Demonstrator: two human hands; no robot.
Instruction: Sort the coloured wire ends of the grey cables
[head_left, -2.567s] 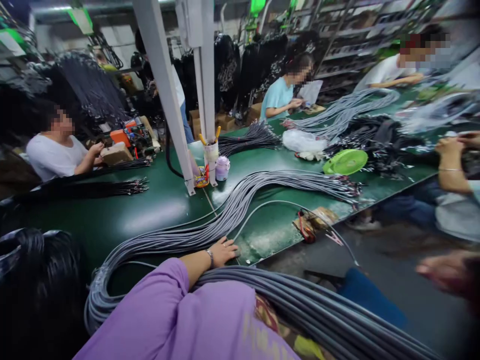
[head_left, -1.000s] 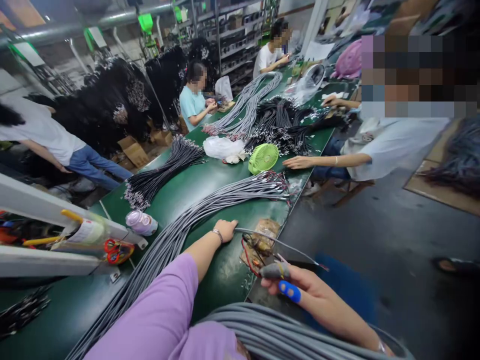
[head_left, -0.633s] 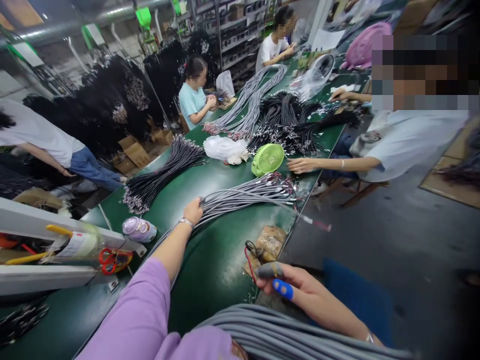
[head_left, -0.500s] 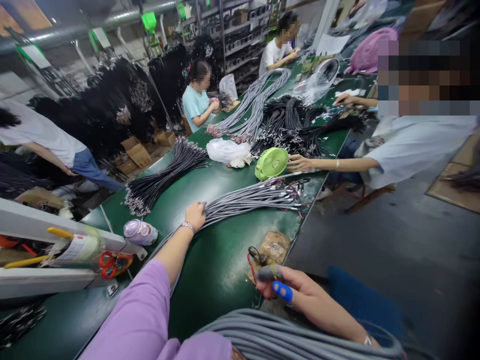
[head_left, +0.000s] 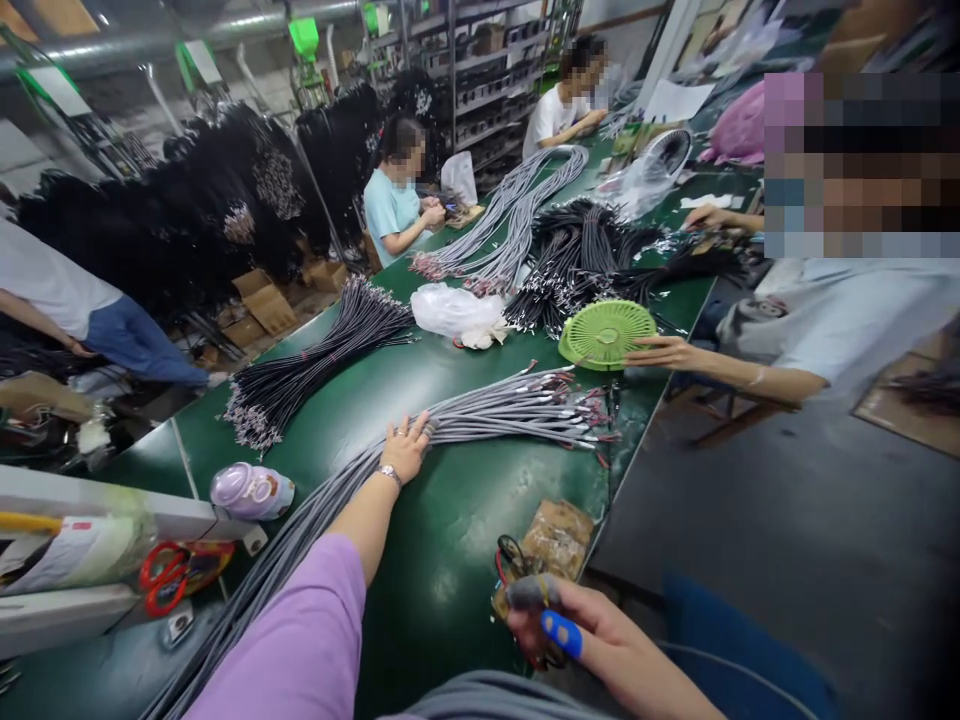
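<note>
My left hand (head_left: pixel 406 448) lies on a bundle of long grey cables (head_left: pixel 495 415), its fingers spread over them near the end with stripped wires. Grey and blue finger covers show on my right hand (head_left: pixel 559 615), whose fingers are closed near the table's right edge. What it holds, if anything, is too hidden to make out. Just behind it are a taped brown block (head_left: pixel 559 535) and a dark loop of wire with a red part (head_left: pixel 510 552). More grey cables (head_left: pixel 502 697) cross the bottom of the view.
A bundle of black cables (head_left: pixel 319 365), a plastic bag (head_left: pixel 454 310) and a purple bottle (head_left: pixel 251 490) rest on the green table (head_left: pixel 442 530). A co-worker's hand (head_left: pixel 667 352) touches a green fan (head_left: pixel 609 335). Red scissors (head_left: pixel 163 578) stand at left.
The co-worker's hand has moved the green fan right and turned it. My left hand now shows its fingers spread on the cables. The view has shifted slightly.
</note>
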